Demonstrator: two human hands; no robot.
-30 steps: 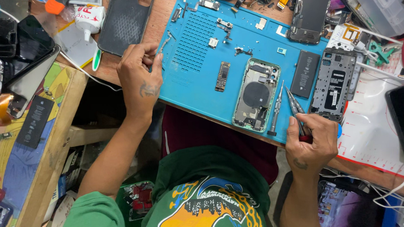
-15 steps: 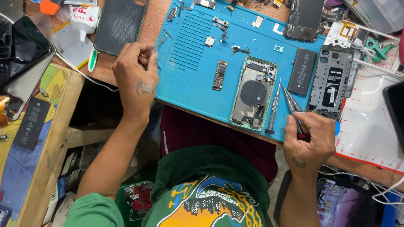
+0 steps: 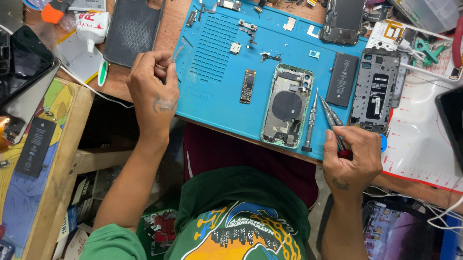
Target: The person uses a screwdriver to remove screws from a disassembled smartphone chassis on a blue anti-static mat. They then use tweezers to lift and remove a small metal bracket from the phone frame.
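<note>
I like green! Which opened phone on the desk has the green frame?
The green-framed phone body lying on the blue mat; the other opened phone is grey.

Left hand (image 3: 153,89) now off the blue mat (image 3: 214,89), drawn back past its left edge toward the dark phone case (image 3: 133,28), fingers pinched on something too small to tell. Right hand (image 3: 351,159) slid a little down the mat's near edge with its screwdriver (image 3: 333,122).

A single head-worn camera looks steeply down from close above the person's own chest. The blue mat (image 3: 225,94) on the worktop (image 3: 171,24) fills the far half, cluttered edges left and right.
</note>
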